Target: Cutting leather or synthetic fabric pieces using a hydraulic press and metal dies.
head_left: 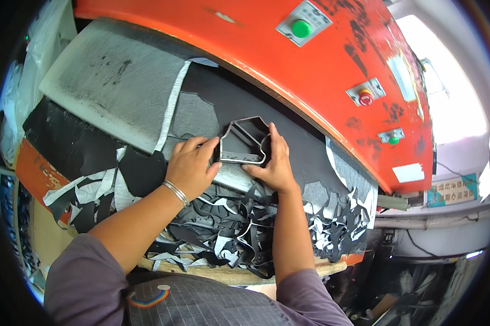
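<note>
Between my two hands is a metal cutting die [247, 135], an open-topped frame with curved and notched walls and a bar across its inside. It rests on a black sheet [299, 146] that looks like leather or synthetic leather. My left hand [189, 167] grips the die's left wall, with the thumb low at its near corner and the fingers bent along the side. On the right wall, my right hand [277, 165] has its fingers up along the outside and its thumb at the near edge. The fingertips are partly hidden by the die.
An orange press beam [245, 41] with green buttons [301, 28] and a red button [365, 98] spans the far side. A worn grey pad [114, 81] lies at left. Black and white offcuts [223, 233] heap along the near edge, above a wooden bar [212, 276].
</note>
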